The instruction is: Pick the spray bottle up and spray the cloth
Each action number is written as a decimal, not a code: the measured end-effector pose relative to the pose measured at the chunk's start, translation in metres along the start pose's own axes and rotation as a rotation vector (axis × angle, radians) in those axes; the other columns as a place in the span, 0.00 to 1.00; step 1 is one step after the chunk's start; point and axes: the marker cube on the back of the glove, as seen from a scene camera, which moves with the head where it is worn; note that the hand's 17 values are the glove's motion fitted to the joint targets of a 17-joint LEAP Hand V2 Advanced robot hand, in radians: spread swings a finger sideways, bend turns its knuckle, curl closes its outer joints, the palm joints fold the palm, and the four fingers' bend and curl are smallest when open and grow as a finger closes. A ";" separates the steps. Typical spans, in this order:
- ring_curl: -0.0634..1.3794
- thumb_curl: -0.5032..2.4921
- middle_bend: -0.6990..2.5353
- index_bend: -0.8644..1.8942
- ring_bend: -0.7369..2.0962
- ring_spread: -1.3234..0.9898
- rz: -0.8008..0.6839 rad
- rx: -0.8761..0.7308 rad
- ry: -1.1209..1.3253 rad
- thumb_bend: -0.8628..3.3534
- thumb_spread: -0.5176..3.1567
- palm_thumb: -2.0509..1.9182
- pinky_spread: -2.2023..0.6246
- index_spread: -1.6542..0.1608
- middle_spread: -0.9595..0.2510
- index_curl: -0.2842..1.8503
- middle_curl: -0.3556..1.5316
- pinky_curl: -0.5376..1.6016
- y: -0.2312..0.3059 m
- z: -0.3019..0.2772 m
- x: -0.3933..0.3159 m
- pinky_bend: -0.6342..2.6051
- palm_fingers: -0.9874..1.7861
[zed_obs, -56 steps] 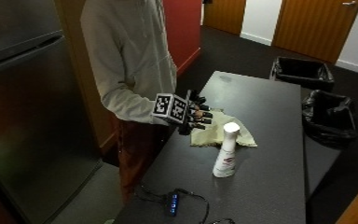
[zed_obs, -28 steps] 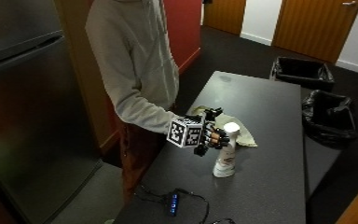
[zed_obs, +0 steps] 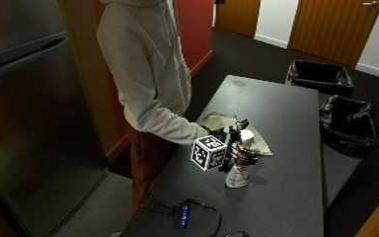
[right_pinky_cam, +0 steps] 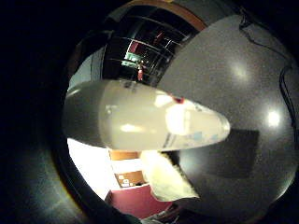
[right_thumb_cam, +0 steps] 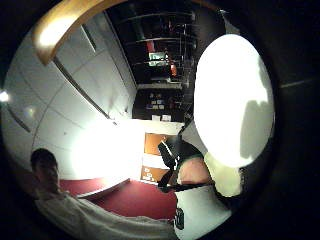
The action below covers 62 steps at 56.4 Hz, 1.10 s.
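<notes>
Right hand [zed_obs: 237,148] in black glove is at the upper part of the spray bottle [zed_obs: 238,170]. The fingers [zed_obs: 247,154] look curled around the bottle body just under the white cap, so call it a grip, though the marker block hides part of the wrap. Whether the trigger is covered by a finger: cannot tell.

Spray bottle stands upright on the dark tabletop [zed_obs: 278,197]. Its long axis is vertical and its base appears to be on the surface, not yet lifted. Little finger side palm view has the pale bottle body [right_pinky_cam: 149,122] filling the middle, running lengthwise across the palm, so bottle is right against the palm. Thumb side palm view shows the white rounded top of the bottle [right_thumb_cam: 232,100] close by.

Cloth [zed_obs: 232,129], pale yellow and crumpled, lies on the tabletop just behind the bottle, on the far side from the near tabletop edge, toward the person's body side. In the little finger side palm view the cloth [right_pinky_cam: 166,179] shows beside the bottle's lower end, on the tabletop.

Key relation: bottle is already inside the hand; cloth is near, just beyond the bottle. Next move probably calls for a short lift, then turning the nozzle toward the cloth. Nozzle direction cannot be read from here.

Other: black cable and a small hub [zed_obs: 184,213] lie on the tabletop near edge, well apart from the bottle.
</notes>
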 end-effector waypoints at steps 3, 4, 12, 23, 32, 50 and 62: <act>0.26 0.29 0.31 0.35 0.45 0.55 0.004 -0.002 -0.001 0.20 0.38 0.68 0.80 0.75 0.74 0.21 0.38 0.41 -0.003 0.003 0.003 0.34 0.46; 0.26 0.29 0.31 0.35 0.45 0.55 0.006 -0.005 0.000 0.20 0.38 0.68 0.80 0.75 0.74 0.21 0.38 0.41 -0.003 0.004 0.003 0.34 0.46; 0.27 0.29 0.32 0.37 0.47 0.54 0.002 -0.024 0.016 0.20 0.37 0.68 0.80 0.74 0.72 0.22 0.39 0.41 -0.012 0.015 0.007 0.32 0.54; 0.27 0.29 0.34 0.41 0.46 0.51 -0.007 -0.080 0.086 0.20 0.37 0.69 0.77 0.75 0.66 0.27 0.40 0.39 -0.028 0.034 0.008 0.26 0.73; 0.30 0.33 0.36 0.41 0.45 0.49 -0.029 -0.160 0.159 0.22 0.29 0.76 0.73 0.78 0.65 0.31 0.42 0.40 -0.035 0.065 0.004 0.27 0.82; 0.34 0.38 0.39 0.44 0.47 0.48 -0.161 -0.569 0.432 0.20 0.18 0.78 0.69 0.79 0.65 0.36 0.46 0.42 -0.012 0.115 -0.041 0.29 0.85; 0.36 0.40 0.40 0.45 0.47 0.48 -0.360 -0.756 0.893 0.20 0.16 0.78 0.69 0.79 0.66 0.38 0.47 0.43 0.006 0.148 -0.089 0.30 0.85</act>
